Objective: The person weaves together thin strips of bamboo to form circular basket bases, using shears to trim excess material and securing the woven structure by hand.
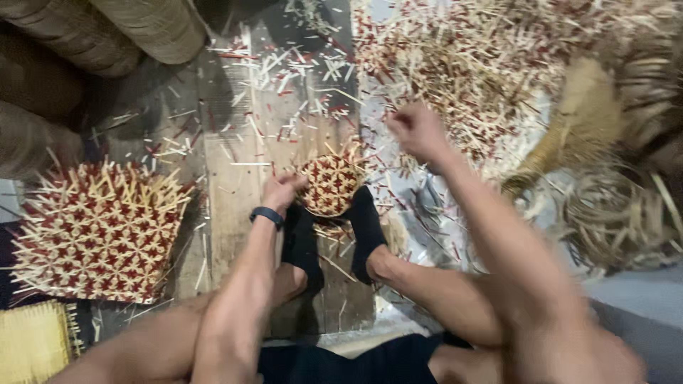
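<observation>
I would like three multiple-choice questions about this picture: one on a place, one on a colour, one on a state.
1. Where does the small round woven piece lie?
A. On the pile of strips
B. Between the two feet in dark socks, by the left hand
C. On top of the big woven panel

2. Which colours does the big woven panel on the left show?
A. Red and pale tan
B. Blue and white
C. Green and black

3. What is the state of the right hand?
A. Flat on the floor
B. Raised and closed, near the pile of strips
C. Gripping the panel

Key: 1 B, the left hand touches its edge between the socks; 2 A, red stars sit in tan strips; 3 B, the fist is lifted by the pile.
</observation>
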